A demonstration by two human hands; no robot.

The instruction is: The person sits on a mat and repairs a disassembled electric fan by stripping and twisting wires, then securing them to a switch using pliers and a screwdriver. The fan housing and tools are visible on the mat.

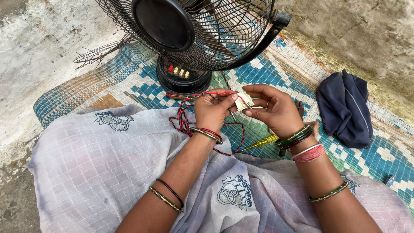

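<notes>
My left hand [212, 111] and my right hand [272, 108] meet over my lap, both pinching a small cream-coloured electrical part [243, 101]. A twisted red and black wire [184, 118] runs from that part, loops below my left wrist and leads back toward the fan. A thin metal tool tip shows between my hands; I cannot tell which hand holds it. A black table fan [189, 39] with a wire cage stands just beyond my hands, its base carrying a red and several yellow buttons.
A screwdriver with a yellow-green handle [261, 142] lies on the woven blue, green and white mat [142, 86] under my right wrist. A dark blue folded cloth [345, 110] rests at the right. Pale checked fabric [103, 172] covers my lap. Bare ground surrounds the mat.
</notes>
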